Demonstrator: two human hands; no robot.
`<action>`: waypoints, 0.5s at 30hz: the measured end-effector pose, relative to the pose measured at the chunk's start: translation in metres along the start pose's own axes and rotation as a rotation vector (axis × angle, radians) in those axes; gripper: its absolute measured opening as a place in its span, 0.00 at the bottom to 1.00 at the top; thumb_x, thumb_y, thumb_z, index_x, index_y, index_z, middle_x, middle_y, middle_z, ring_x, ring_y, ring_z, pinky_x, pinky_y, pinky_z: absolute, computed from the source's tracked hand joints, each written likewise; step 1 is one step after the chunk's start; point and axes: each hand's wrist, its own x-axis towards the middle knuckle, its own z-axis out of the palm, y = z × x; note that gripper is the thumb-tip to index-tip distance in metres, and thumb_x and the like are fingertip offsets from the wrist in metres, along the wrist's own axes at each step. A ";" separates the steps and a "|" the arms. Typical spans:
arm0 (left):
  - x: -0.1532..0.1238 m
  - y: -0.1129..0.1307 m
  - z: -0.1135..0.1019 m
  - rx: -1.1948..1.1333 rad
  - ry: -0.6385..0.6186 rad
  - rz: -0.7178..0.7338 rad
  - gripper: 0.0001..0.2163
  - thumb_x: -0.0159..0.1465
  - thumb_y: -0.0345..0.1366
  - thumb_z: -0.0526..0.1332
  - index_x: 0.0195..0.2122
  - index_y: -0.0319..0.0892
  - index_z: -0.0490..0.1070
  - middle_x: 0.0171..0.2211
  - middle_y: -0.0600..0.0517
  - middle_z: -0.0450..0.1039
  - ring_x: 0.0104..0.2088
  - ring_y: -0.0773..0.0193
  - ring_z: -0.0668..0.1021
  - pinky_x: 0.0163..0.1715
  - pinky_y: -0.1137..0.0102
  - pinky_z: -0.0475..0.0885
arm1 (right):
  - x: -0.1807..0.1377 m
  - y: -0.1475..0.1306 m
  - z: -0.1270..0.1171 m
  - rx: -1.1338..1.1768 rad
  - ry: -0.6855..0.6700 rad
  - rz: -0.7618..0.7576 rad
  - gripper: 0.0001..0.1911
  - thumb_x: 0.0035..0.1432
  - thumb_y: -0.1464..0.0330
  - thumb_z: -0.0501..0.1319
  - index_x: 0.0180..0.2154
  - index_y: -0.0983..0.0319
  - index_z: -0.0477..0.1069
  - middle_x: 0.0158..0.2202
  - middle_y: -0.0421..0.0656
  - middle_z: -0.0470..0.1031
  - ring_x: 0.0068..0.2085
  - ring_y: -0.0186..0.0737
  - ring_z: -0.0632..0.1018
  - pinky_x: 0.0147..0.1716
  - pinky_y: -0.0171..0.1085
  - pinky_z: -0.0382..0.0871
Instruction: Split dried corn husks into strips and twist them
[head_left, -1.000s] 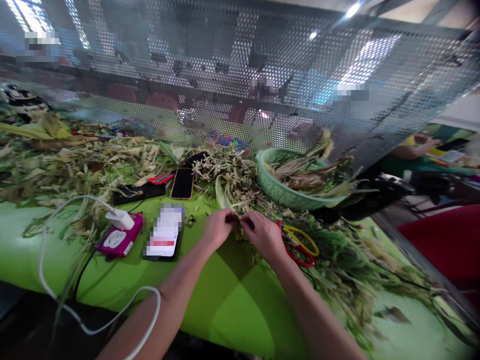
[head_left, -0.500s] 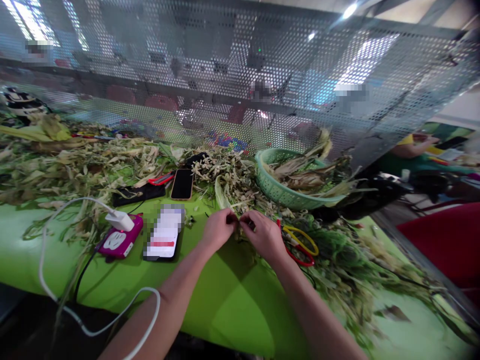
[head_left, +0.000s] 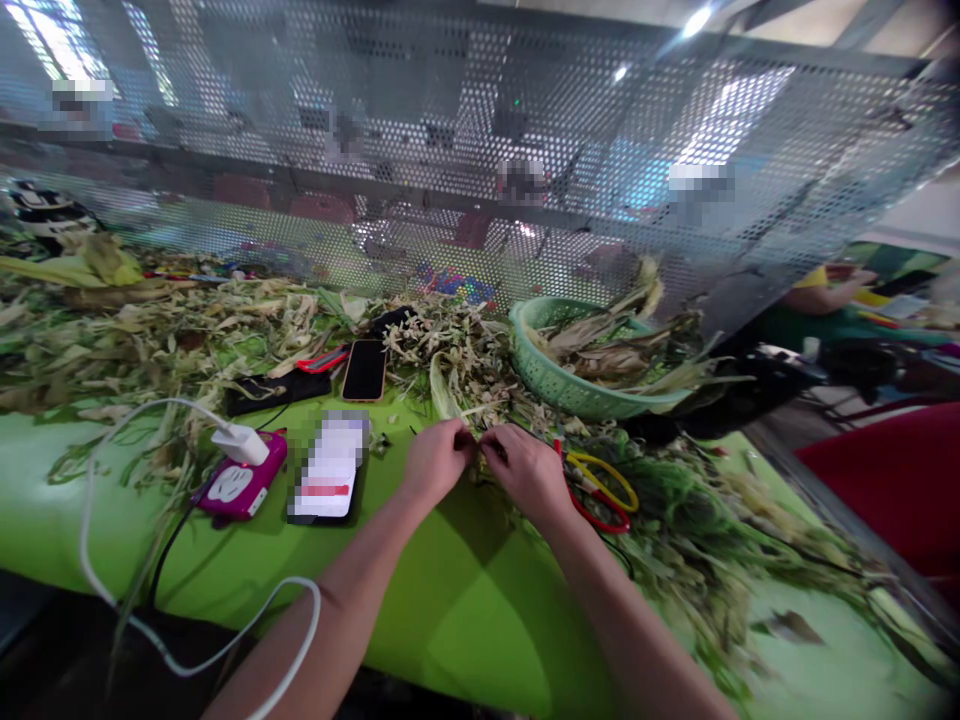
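Seemingly, a small stalk (head_left: 478, 448) is pinched shut between the left hand (head_left: 435, 462) and right hand (head_left: 525, 470), just left of the scissors (head_left: 600, 490) on the counter (head_left: 465, 600), and it could be snapped or lost among the husks (head_left: 457, 350) if tugged too sharply.

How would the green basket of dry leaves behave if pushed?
The green basket looks like thin plastic mesh holding dry leaves, so probably light. Its low, wide shape suggests sliding rather than tipping; overhanging pieces may spill.
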 end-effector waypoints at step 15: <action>0.006 -0.007 0.003 -0.309 -0.050 -0.047 0.05 0.56 0.29 0.60 0.33 0.40 0.74 0.33 0.50 0.77 0.34 0.64 0.76 0.38 0.71 0.69 | 0.000 0.000 0.002 0.011 0.023 0.031 0.06 0.62 0.69 0.53 0.36 0.61 0.68 0.34 0.44 0.75 0.34 0.39 0.75 0.31 0.33 0.62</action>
